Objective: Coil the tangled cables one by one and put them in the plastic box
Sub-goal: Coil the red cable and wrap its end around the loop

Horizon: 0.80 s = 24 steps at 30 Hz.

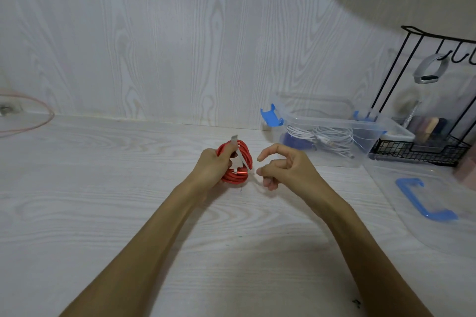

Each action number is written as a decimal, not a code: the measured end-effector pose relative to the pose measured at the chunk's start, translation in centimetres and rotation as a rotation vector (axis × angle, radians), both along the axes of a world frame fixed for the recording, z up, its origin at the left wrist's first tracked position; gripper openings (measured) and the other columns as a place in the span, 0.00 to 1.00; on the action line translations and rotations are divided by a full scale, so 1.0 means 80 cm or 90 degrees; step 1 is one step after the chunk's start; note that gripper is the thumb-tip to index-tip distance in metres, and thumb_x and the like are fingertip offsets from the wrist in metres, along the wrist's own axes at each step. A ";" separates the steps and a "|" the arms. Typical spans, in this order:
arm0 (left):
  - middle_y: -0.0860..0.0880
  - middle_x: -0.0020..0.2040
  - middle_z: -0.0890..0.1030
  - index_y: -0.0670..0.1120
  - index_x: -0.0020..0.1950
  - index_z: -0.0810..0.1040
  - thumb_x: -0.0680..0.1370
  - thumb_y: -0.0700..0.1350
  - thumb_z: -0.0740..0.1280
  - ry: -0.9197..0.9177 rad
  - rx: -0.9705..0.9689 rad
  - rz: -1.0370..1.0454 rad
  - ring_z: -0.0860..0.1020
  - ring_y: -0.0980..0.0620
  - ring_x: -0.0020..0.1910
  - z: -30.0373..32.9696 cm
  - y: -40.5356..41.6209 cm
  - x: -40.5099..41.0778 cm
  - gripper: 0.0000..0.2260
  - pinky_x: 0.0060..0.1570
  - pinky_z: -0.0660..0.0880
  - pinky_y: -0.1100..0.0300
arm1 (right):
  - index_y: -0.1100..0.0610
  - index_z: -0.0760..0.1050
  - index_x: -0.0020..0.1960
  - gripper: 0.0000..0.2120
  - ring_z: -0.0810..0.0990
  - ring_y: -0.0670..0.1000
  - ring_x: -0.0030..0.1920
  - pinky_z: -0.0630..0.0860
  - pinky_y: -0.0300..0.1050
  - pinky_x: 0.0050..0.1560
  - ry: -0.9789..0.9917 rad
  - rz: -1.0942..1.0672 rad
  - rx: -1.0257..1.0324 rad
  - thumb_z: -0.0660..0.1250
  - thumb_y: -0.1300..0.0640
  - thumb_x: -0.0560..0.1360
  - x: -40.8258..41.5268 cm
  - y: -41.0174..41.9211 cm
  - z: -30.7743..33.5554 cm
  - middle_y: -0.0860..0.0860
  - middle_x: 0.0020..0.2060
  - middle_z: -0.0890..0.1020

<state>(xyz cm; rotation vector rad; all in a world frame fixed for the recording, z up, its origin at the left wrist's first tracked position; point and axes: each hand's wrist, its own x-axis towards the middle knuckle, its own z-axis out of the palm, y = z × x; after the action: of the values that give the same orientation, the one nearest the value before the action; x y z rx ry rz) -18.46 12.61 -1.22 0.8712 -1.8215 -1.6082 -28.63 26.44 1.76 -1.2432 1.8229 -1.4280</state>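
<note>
Pale wood-grain table [103, 213], wall behind. Clear plastic box [334, 141] at far right, blue latches, lid off; white coiled cables [322, 136] already inside plus something dark blue. Clear lid [425, 201] with blue handle lies near right. Black wire rack [425, 147] just right of the box, grey band hanging off a hook. Thin pinkish loose cable [31, 116] far left by the wall, uncoiled, looks like the next one.

Red cable [235, 162] sits at table centre, wound into a tight bundle, left of the box and well apart from it. Left hand [213, 167] has fingers wrapped round the bundle. White strap [242, 159] crosses the coil; right hand [278, 167] pinches its free end, the other fingers curled loosely.

Handling guess: light, soft, rubbery, springy, so loops will fan out if released before the strap closes. Not fragile; connector ends are the stiff bits. Best hold is across the whole bundle, squeezing all the loops, as the left hand does, then carry it right to the box.
</note>
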 end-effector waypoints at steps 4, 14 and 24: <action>0.57 0.19 0.63 0.47 0.29 0.68 0.81 0.50 0.59 0.055 -0.089 -0.069 0.61 0.60 0.18 -0.004 0.012 -0.005 0.20 0.22 0.60 0.69 | 0.46 0.81 0.37 0.08 0.70 0.45 0.24 0.65 0.29 0.26 0.050 -0.121 0.013 0.73 0.43 0.68 0.001 -0.012 -0.011 0.44 0.22 0.75; 0.57 0.25 0.71 0.44 0.51 0.81 0.81 0.53 0.58 0.027 -0.202 -0.022 0.69 0.55 0.28 -0.010 0.018 -0.003 0.17 0.43 0.75 0.48 | 0.47 0.83 0.31 0.10 0.65 0.44 0.28 0.61 0.35 0.27 -0.085 -0.150 0.150 0.74 0.45 0.68 0.010 -0.022 0.005 0.46 0.25 0.76; 0.59 0.23 0.74 0.53 0.51 0.82 0.80 0.61 0.54 0.041 -0.197 -0.020 0.70 0.59 0.27 -0.005 0.022 -0.004 0.20 0.38 0.68 0.59 | 0.63 0.78 0.50 0.15 0.82 0.45 0.37 0.80 0.37 0.40 -0.068 -0.066 0.201 0.68 0.50 0.75 0.014 -0.026 0.046 0.53 0.41 0.83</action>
<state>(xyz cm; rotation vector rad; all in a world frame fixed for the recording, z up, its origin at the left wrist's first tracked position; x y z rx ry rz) -18.74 14.37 -1.63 0.6462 -1.9776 -1.3092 -27.48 24.37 5.41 -0.9095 1.9702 -1.1760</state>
